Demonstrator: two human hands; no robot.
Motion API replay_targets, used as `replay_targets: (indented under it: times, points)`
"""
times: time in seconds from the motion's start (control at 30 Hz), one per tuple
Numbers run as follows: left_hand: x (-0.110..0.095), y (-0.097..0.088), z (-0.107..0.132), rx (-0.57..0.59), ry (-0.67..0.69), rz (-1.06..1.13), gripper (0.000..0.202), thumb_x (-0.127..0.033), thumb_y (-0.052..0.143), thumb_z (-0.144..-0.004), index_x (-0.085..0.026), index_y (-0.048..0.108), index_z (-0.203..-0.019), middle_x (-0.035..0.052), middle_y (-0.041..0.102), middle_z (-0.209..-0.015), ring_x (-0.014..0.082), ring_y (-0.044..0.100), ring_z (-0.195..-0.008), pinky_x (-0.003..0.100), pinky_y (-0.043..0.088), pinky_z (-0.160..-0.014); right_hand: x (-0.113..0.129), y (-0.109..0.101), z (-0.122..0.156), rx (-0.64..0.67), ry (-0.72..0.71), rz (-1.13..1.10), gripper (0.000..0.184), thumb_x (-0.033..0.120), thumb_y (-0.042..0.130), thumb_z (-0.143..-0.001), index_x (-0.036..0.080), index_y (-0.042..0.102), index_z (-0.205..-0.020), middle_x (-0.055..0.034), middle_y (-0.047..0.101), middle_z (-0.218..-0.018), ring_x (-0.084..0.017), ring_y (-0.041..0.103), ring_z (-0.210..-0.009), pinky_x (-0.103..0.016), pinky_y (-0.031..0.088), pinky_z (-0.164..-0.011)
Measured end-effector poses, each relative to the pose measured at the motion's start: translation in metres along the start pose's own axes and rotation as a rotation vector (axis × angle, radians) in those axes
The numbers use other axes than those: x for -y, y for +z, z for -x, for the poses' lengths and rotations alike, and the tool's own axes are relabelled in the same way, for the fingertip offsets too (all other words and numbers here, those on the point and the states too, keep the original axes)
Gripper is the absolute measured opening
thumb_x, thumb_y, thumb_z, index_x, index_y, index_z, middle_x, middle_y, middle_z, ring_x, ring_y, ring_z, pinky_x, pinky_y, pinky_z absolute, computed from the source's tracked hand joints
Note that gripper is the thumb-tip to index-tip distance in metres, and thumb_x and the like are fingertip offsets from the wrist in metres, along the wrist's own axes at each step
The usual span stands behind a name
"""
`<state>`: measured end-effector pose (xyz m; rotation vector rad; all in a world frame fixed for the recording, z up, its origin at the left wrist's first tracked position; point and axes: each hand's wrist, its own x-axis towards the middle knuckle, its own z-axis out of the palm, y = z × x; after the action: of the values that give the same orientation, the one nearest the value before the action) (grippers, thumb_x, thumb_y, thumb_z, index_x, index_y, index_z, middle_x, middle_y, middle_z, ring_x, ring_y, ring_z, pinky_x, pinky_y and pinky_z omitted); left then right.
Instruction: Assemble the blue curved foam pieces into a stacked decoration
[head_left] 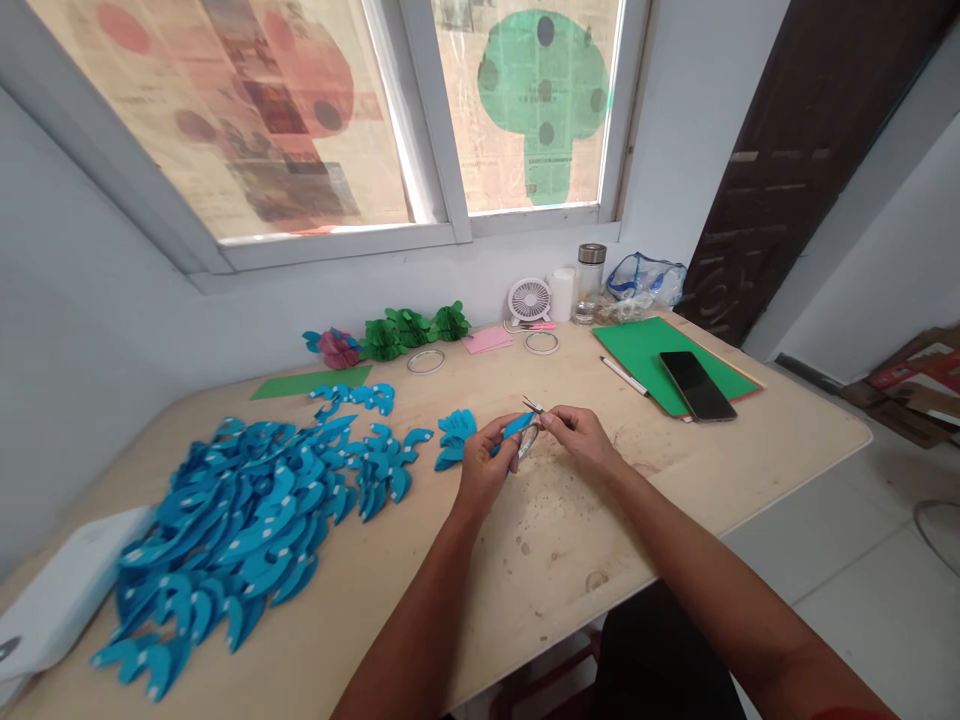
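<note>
Over the middle of the table, my left hand (487, 455) pinches a folded blue paper piece (517, 425). A roll of white tape (529, 440) hangs at the same fingers, its ring partly hidden. My right hand (581, 435) is closed on small scissors (532, 404), whose thin dark blades point left and stand slightly apart by the paper's tip. A small white bit shows at the right fingertips. Just left of my hands lies a small stack of blue paper pieces (454, 436). Farther left spreads a big heap of curved blue paper pieces (255, 500) with white tabs.
Along the wall stand green paper flowers (409, 330), a pink-and-blue one (337, 347), a small fan (529, 299) and a glass bottle (589, 285). Tape rolls (426, 361) lie nearby. A phone (697, 385) rests on green sheets (645, 350) beside a pen (624, 376).
</note>
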<state>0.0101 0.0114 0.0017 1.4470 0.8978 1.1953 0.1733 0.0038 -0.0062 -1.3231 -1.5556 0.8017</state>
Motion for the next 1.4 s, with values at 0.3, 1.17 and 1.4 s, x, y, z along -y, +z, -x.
replay_targets:
  times: [0.3, 1.17, 1.4]
  points:
    - [0.001, -0.001, 0.0, 0.01, 0.002, 0.018, 0.032, -0.03, 0.06, -0.072, -0.012, 0.066, -0.098, -0.0058, 0.048, -0.047, 0.0063, 0.039, -0.04, 0.02, 0.033, -0.044, 0.0, -0.001, -0.001, -0.018, 0.014, 0.01, 0.043, 0.054, 0.047, -0.079, 0.015, 0.06, -0.069, 0.004, 0.036, -0.056, -0.01, 0.034, -0.054, -0.023, 0.025, -0.052]
    - [0.013, -0.008, -0.007, -0.083, 0.015, 0.142, 0.039, -0.036, 0.063, -0.07, -0.012, 0.065, -0.1, -0.0056, 0.048, -0.045, 0.0068, 0.041, -0.038, 0.02, 0.031, -0.041, 0.001, 0.001, -0.001, -0.008, 0.047, 0.07, 0.042, 0.053, 0.046, -0.078, 0.014, 0.061, -0.07, 0.0042, 0.033, -0.055, -0.01, 0.033, -0.053, -0.023, 0.022, -0.049]
    - [0.011, -0.007, -0.006, -0.042, 0.021, 0.136, 0.04, -0.038, 0.061, -0.072, -0.012, 0.065, -0.102, -0.0054, 0.048, -0.044, 0.0065, 0.039, -0.037, 0.019, 0.028, -0.04, -0.001, 0.002, -0.002, 0.001, 0.044, 0.058, 0.041, 0.052, 0.046, -0.079, 0.014, 0.061, -0.07, 0.0043, 0.031, -0.055, -0.009, 0.032, -0.053, -0.023, 0.022, -0.049]
